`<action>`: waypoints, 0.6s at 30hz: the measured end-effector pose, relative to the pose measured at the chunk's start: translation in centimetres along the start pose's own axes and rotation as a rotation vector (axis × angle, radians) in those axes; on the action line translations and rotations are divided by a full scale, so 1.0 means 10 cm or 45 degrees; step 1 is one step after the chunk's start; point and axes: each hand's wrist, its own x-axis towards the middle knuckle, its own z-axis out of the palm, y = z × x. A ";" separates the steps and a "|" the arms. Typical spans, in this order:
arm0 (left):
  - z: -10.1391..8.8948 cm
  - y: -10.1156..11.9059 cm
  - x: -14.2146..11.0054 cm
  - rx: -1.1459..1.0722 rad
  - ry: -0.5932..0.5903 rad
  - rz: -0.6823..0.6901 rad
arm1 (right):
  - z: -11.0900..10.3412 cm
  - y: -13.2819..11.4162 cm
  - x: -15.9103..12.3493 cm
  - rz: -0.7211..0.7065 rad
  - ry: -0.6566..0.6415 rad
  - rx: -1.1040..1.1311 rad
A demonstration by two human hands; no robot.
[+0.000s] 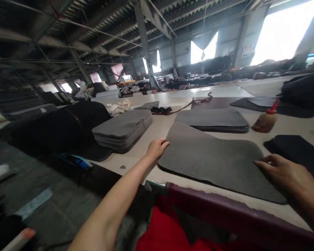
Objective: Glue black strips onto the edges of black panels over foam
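Observation:
A flat dark grey felt mat [211, 157] with a notched outline lies on the pale worktable [162, 127] right in front of me. My left hand [156, 147] is closed on the mat's left edge, fingers curled over it. My right hand [285, 171] rests on the mat's right end, fingers spread and flat on it.
A stack of grey mats [122, 129] sits to the left, another stack [213, 120] behind the mat. A glue bottle with a red cap [265, 120] stands at the right, beside black pieces [295, 150]. A maroon strip [225, 212] and red cloth [167, 230] lie along the near edge.

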 end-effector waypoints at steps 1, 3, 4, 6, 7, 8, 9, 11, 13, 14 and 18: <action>0.02 -0.01 0.00 0.002 0.002 -0.015 | 0.01 0.01 0.02 -0.001 0.000 0.014; 0.07 -0.03 -0.01 0.005 -0.004 -0.049 | 0.03 0.03 0.04 0.010 0.000 0.015; 0.09 -0.04 -0.03 0.006 -0.010 -0.064 | 0.03 0.04 0.05 0.016 -0.006 0.011; 0.15 -0.05 -0.05 0.008 -0.022 -0.087 | 0.04 0.05 0.06 0.006 -0.023 -0.017; 0.17 -0.06 -0.06 0.013 -0.025 -0.097 | 0.05 0.06 0.06 -0.005 -0.026 -0.042; 0.19 -0.06 -0.07 0.021 -0.025 -0.105 | 0.05 0.06 0.06 -0.016 -0.030 -0.066; 0.20 -0.07 -0.08 0.031 -0.025 -0.114 | 0.06 0.06 0.06 -0.027 -0.031 -0.087; 0.21 -0.08 -0.07 0.057 -0.024 -0.130 | 0.06 0.07 0.06 -0.039 -0.023 -0.125; 0.21 -0.08 -0.07 0.082 -0.030 -0.139 | 0.07 0.08 0.07 -0.039 -0.039 -0.127; 0.21 -0.07 -0.07 0.096 -0.034 -0.144 | 0.07 0.09 0.08 -0.031 -0.052 -0.130; 0.21 -0.04 -0.08 0.153 -0.033 -0.171 | 0.08 0.10 0.08 -0.042 -0.054 -0.126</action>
